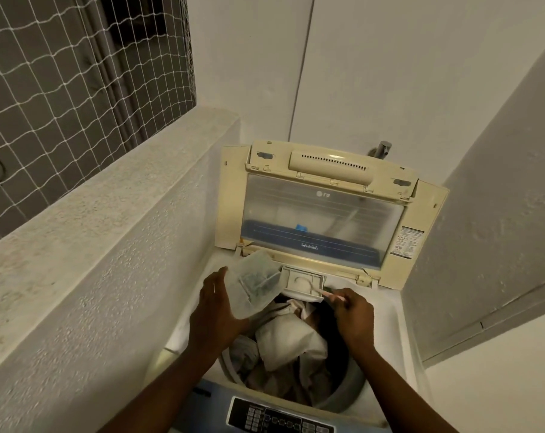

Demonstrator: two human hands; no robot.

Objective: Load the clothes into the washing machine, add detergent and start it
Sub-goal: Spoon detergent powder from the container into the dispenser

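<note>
A top-loading washing machine (399, 326) stands below me with its cream lid (233, 195) raised upright. Pale and dark clothes (291, 342) fill the drum. My left hand (213, 310) holds a translucent detergent container (252, 284) tilted over the drum's left rim. A pink scoop (335, 297) is pinched in my right hand (354, 320), its tip at the open detergent drawer (302, 284) at the back of the tub opening. The control panel (280, 418) lies at the bottom edge.
A rough concrete parapet (109, 198) runs close along the machine's left side, with white netting (62, 73) above it. White walls close in behind and on the right. A metal tap (383, 149) sticks out behind the lid.
</note>
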